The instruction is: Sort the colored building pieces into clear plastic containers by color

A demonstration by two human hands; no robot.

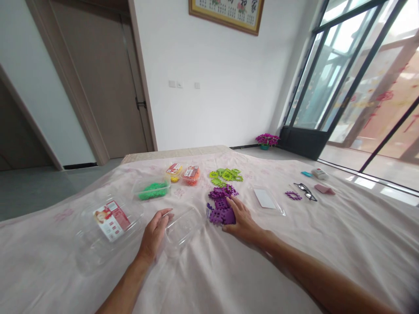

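Observation:
My left hand (155,233) is closed at the left side of a small clear plastic box (183,227) with nothing visible inside. The thumb and fingers meet its rim. To the right, my right hand (241,218) curls around the near right part of a heap of purple plastic building pieces (220,204), some with square window cut-outs. Its fingers rest on top and its thumb is at the near edge. Just beyond the heap lie loose lime-green pieces (226,175) of similar make.
Farther left stand a box of green pieces (153,190), a yellow-filled box (174,172), an orange-filled box (191,175) and a large labelled clear container (109,222). Rightward lie a white card in clear plastic (265,199), a purple frame piece (293,196) and glasses (306,192), on a pale cloth (209,279).

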